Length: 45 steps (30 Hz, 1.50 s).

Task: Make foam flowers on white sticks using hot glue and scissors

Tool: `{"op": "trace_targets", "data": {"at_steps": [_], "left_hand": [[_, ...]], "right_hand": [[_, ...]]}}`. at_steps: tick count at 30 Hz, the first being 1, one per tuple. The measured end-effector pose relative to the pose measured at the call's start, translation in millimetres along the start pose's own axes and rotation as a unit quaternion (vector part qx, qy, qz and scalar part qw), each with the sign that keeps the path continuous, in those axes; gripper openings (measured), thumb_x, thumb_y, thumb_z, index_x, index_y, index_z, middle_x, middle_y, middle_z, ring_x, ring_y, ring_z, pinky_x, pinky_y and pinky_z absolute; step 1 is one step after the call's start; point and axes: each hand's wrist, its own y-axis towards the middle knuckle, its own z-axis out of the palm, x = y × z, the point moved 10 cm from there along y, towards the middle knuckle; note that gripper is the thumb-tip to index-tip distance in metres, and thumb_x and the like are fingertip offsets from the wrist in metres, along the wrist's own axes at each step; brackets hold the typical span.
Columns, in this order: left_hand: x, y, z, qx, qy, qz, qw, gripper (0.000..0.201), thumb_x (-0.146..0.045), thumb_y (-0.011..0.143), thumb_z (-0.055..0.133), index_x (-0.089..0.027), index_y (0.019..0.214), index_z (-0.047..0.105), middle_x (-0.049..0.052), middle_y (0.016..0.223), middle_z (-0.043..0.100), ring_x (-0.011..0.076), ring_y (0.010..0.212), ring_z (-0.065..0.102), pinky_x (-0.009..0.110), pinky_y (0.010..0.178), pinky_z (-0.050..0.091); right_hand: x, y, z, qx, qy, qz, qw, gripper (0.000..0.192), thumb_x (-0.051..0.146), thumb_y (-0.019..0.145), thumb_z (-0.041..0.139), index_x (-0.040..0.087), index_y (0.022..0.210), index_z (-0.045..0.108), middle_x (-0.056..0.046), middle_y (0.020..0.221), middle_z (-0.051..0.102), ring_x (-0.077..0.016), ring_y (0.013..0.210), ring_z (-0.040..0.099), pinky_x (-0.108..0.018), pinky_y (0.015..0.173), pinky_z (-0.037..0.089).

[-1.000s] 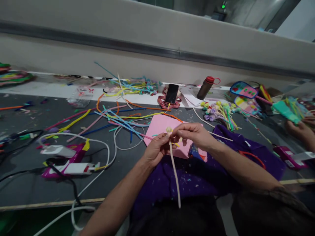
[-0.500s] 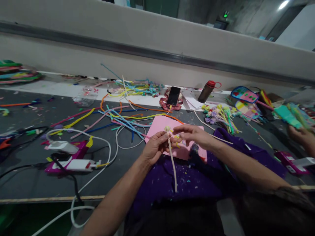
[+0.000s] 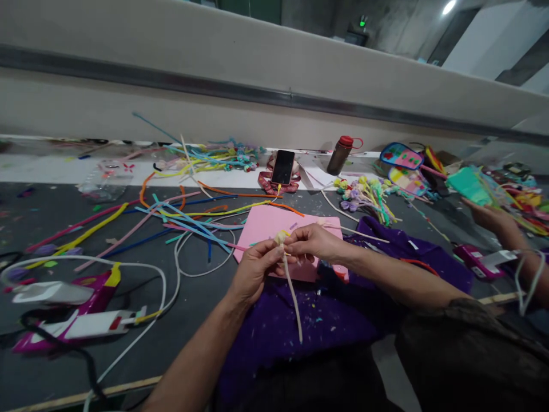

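A cream pipe-cleaner flower (image 3: pixel 280 237) is pinched just below its small head between the thumb and fingers of my left hand (image 3: pixel 259 266). Its long stem (image 3: pixel 294 303) hangs down over the purple cloth (image 3: pixel 343 326). My right hand (image 3: pixel 317 243) is closed, its fingertips meeting the left fingers beside the flower's head; what they pinch is hidden. A bit of yellow shows by those fingertips. Under both hands lies a pink foam board (image 3: pixel 257 223). Another pale flower (image 3: pixel 321 224) rests at its upper right, its stem reaching off to the right.
Loose coloured pipe cleaners (image 3: pixel 193 220) lie to the left, near a magenta glue gun or power strip (image 3: pixel 92 292) with white cables. Behind are a phone (image 3: pixel 283 167), a bottle (image 3: pixel 339 155) and bunched pipe-cleaner flowers (image 3: pixel 369 197). At right, another person's hand (image 3: pixel 489 217) holds a turquoise piece.
My right hand has closed from loosely spread fingers and come in to the flower in my left hand. The view has shifted to the right.
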Motion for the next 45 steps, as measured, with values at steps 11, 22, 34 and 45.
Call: {"op": "trace_targets", "data": {"at_steps": [11,22,34,45], "left_hand": [[-11,4,-18.9,-0.029,-0.032,0.020,0.999,0.022,-0.033,0.070,0.065,-0.012,0.079,0.066,0.004,0.063,0.064,0.0079,0.050,0.053,0.016,0.041,0.035],[-13,8,-27.4,-0.064,-0.032,0.024,0.997,0.021,-0.031,0.066,0.067,-0.013,0.073,0.061,0.001,0.066,0.063,0.0060,0.048,0.052,0.014,0.036,0.031],[-5,9,-26.5,-0.069,-0.031,0.000,0.997,0.026,-0.032,0.063,0.070,-0.013,0.076,0.060,0.001,0.068,0.063,0.0061,0.049,0.053,0.014,0.036,0.032],[-3,12,-31.4,-0.080,-0.028,-0.001,0.996,0.024,-0.031,0.066,0.068,-0.012,0.077,0.059,0.001,0.066,0.061,0.0059,0.047,0.053,0.013,0.035,0.031]], "right_hand": [[77,-19,-106,-0.187,-0.174,-0.126,0.959,0.016,0.025,0.077,0.054,0.013,0.075,0.064,-0.001,0.062,0.060,-0.0058,0.046,0.048,-0.017,0.039,0.034],[77,9,-168,-0.283,-0.481,-0.084,0.826,0.028,0.028,0.073,0.058,0.013,0.095,0.066,-0.008,0.081,0.067,-0.0158,0.063,0.060,-0.024,0.055,0.041],[67,38,-146,-0.228,-0.585,-0.076,0.775,0.035,0.023,0.085,0.040,0.022,0.117,0.056,-0.004,0.087,0.068,-0.0162,0.072,0.061,-0.023,0.060,0.038],[55,34,-98,-0.148,-0.634,-0.072,0.756,0.026,0.027,0.086,0.042,0.021,0.098,0.065,-0.006,0.090,0.068,-0.0209,0.084,0.061,-0.026,0.067,0.038]]}}
